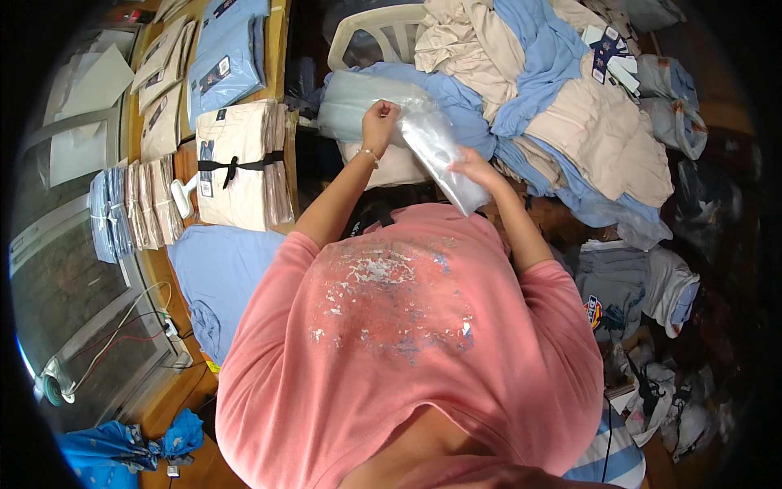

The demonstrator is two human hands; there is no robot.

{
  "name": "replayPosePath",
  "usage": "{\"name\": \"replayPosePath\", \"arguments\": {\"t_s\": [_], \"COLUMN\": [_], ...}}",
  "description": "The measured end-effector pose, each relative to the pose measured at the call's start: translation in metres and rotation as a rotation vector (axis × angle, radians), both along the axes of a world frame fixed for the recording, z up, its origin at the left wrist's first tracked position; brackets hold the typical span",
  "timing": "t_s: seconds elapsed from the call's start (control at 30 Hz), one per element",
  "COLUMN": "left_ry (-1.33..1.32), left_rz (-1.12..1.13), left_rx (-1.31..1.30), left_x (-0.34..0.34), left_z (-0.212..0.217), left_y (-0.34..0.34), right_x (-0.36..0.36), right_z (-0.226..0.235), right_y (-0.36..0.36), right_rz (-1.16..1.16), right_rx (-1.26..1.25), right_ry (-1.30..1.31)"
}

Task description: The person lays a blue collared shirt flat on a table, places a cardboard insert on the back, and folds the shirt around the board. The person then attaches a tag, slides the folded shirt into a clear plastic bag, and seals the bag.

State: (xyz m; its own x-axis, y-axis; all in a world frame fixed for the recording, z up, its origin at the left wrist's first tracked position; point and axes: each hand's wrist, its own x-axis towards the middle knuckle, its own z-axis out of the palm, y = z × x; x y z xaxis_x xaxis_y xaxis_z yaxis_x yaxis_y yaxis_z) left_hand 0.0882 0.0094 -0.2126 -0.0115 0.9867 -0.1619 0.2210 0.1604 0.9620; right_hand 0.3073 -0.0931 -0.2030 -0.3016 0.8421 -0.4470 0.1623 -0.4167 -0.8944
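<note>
A shiny clear plastic bag (pixel 436 147) stretches at a slant between my two hands, above the front edge of the heaped clothes. My left hand (pixel 380 124) is closed in a pinch at the bag's upper end. Lower down, at the bag's right edge, my right hand (pixel 474 168) grips it between thumb and fingers. Behind my left hand lies a pile of clear plastic packaging (pixel 342 102), resting on light blue cloth. Folded beige fabric (pixel 391 165) shows just below the bag.
Beige and light blue garments (pixel 521 65) are heaped on a white plastic chair (pixel 371 28). To the left, a beige garment stack tied with black ribbon (pixel 244 167) stands beside packed blue clothes (pixel 224 73). Grey folded clothes (pixel 611 281) lie at right.
</note>
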Motion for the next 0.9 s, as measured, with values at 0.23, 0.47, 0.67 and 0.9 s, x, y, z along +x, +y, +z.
{"name": "replayPosePath", "arguments": {"t_s": [0.23,0.47,0.67,0.9], "left_ry": [0.009,-0.139,-0.032,0.121], "left_rz": [-0.01,-0.016,0.002,-0.053], "left_rx": [0.044,-0.1,-0.022,0.051], "left_x": [-0.009,-0.024,-0.027,-0.027], "left_z": [0.023,0.03,0.029,0.031], "left_y": [-0.003,0.001,0.0,0.005], "right_x": [0.015,-0.004,-0.03,-0.03], "right_z": [-0.031,-0.046,-0.018,0.013], "right_y": [0.051,0.051,0.058,0.048], "right_rz": [0.257,0.041,0.229,0.382], "right_rx": [-0.163,0.109,0.424,0.842], "right_ry": [0.037,-0.024,-0.737,-1.053]}}
